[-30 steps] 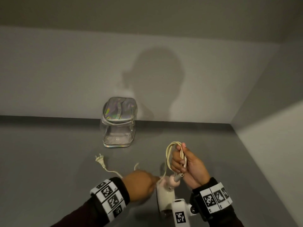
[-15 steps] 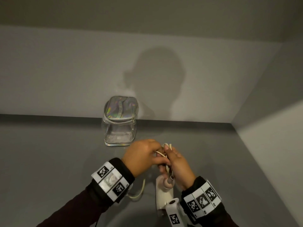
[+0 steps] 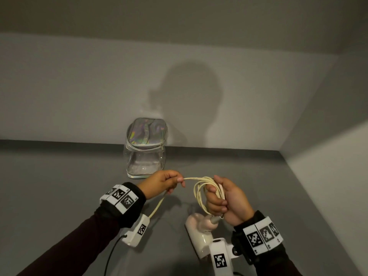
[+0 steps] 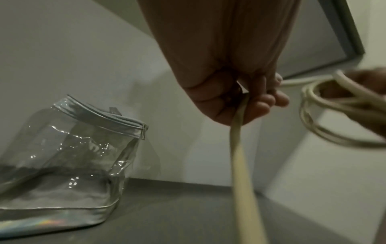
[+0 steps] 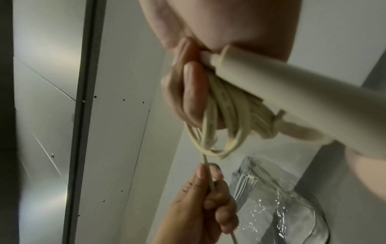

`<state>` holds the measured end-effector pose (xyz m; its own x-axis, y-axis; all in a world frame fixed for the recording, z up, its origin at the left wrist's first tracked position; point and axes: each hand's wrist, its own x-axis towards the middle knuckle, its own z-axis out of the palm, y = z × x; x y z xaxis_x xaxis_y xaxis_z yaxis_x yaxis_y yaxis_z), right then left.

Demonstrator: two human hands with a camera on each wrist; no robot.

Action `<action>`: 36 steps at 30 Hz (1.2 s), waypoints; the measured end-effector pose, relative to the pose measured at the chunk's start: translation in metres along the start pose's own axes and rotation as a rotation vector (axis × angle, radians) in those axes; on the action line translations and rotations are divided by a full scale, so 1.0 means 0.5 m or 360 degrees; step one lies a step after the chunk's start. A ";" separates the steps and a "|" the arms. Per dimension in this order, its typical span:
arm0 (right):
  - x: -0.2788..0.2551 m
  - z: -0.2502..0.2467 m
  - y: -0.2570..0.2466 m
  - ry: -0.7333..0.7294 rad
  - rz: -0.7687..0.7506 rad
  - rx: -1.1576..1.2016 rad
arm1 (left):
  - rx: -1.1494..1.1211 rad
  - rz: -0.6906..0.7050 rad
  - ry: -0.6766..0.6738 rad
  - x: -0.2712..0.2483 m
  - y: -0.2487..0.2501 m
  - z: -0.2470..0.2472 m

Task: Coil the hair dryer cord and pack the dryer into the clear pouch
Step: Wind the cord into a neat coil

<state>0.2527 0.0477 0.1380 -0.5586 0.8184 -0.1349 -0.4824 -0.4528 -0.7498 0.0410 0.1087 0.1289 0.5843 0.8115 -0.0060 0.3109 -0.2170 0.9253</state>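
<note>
- The right hand [image 3: 227, 200] grips several loops of the cream cord [image 3: 205, 191], fingers curled round the bundle; the dryer [image 3: 200, 234] hangs from that fist, its handle end up against the palm and its body down over the near part of the bench [image 3: 59, 186].
- In the right wrist view the loops lie across the curled fingers [image 5: 192, 92], with the dryer's handle pressed beside them.
- The left hand [image 3: 161, 185] pinches a single strand of the cord between thumb and fingertips, just left of the coil; the strand runs taut from the coil into this hand.
- From the left hand the loose tail of the cord drops down and back toward the wrist; its far end is hidden.
- The pouch [image 3: 145, 148] stands upright at the back edge of the bench, against the wall [image 3: 79, 86], its shiny lid tipped back toward the wall.
- Both hands are raised in front of the pouch and apart from it, with bare bench between.
- Bare bench runs to the left, and to the right as far as the side wall [image 3: 328, 176] that meets the back wall at the corner.
</note>
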 end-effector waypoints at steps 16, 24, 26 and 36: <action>0.000 -0.007 0.024 -0.0047 -0.0150 0.0258 | 0.1245 -0.0471 -0.0363 -0.084 -0.117 0.125; 0.027 0.048 0.048 0.0493 -0.0466 -0.0204 | 0.1222 0.0411 -0.0440 -0.077 0.107 0.061; 0.027 0.049 0.047 0.0487 -0.0456 -0.0208 | 0.1045 0.0520 -0.0326 -0.073 0.126 0.030; 0.021 0.053 0.048 -0.0197 0.0031 0.0059 | 0.0499 0.0255 -0.0021 0.013 0.103 -0.014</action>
<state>0.2173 0.0358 0.1359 -0.6458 0.7606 -0.0663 -0.4943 -0.4828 -0.7229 0.0554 0.1064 0.1792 0.6534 0.7470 0.1229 0.4282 -0.4986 0.7537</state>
